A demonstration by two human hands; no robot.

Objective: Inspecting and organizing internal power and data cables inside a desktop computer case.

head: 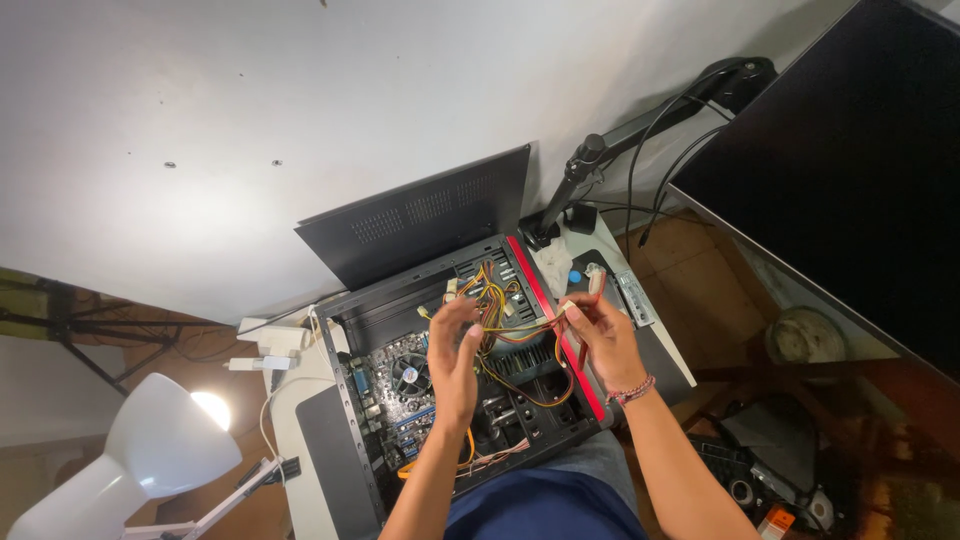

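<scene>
The right hand [602,338] pinches a bundle of wires [520,325] between thumb and fingertips, with a pale connector [597,281] standing up just above them; how the connector joins the wires is too small to tell. The left hand [455,350] is held edge-on, fingers loosely curled and slightly spread, its fingertips [462,308] touching the same bundle at the far end. Whether they actually grip it cannot be told. Both forearms rise from the bottom edge, cut off below the elbows; the right wrist wears one beaded bracelet [630,391].

The wires, yellow, orange, red and black, sag from the fingers into one open case [545,300] just beneath. The hands and wires hide much of its inside. Left of the left palm sits one round fan [408,375] on the board.

Beyond the fingers, one dark side panel [420,225] leans on the wall. To the right of the right hand, one monitor [850,170] is cut off by the edge. Far left of the left arm, one white lamp [150,450] glows, also partly cropped.
</scene>
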